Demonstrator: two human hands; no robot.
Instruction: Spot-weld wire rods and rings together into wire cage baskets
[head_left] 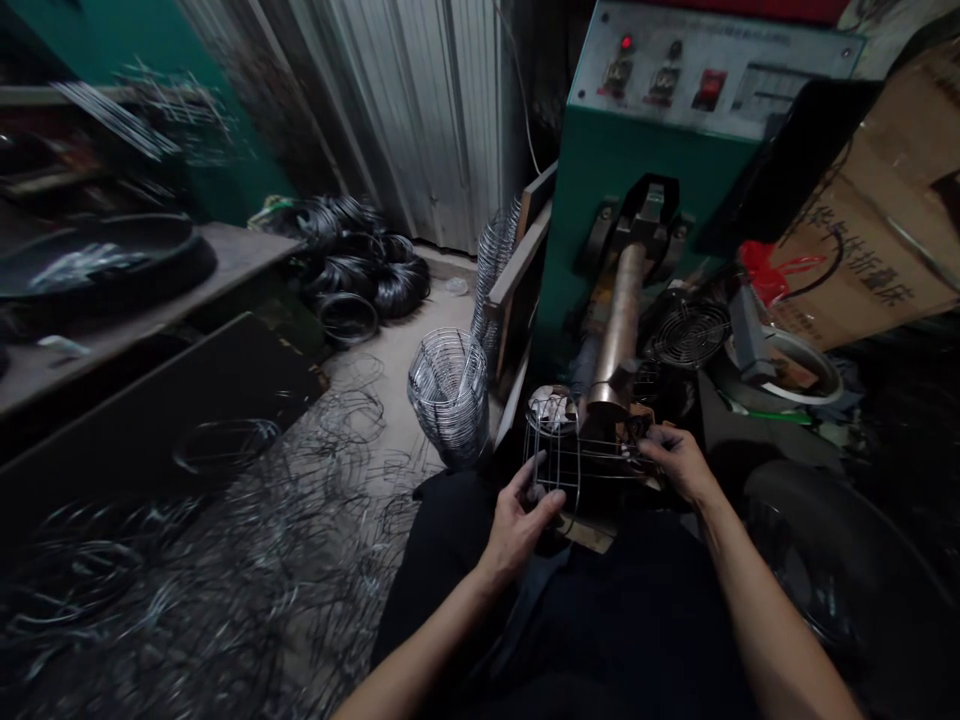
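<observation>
Below the metal cylinder [621, 320] of a green machine [645, 150], one wire frame [559, 460] is hanging above the person's lap. The left hand [521, 515] is holding its near left side, that grip closing thumb and fingers around the wires. The right hand [679, 460] is bunching its fingers at the wires' right end, but shadow is hiding what that grip is pinching, so I cannot tell. Chinese characters, 折叠床 among them, are showing on a cardboard box [885, 230] leaning at the right; the lettering on the control panel [697, 75] is blurring beyond reading. One red lamp [626, 42] is glowing there. Two wire stacks are standing left of the machine, a nearer stack [450, 400] and a farther stack [496, 265], their layers nesting too tightly to count. One black pan [199, 262] is resting on the table [247, 250] at the left. Between that table's edge and the nearer stack, a bare strip of floor [405, 365] is lying open, while loose wire [300, 560] is crowding the nearer ground.
</observation>
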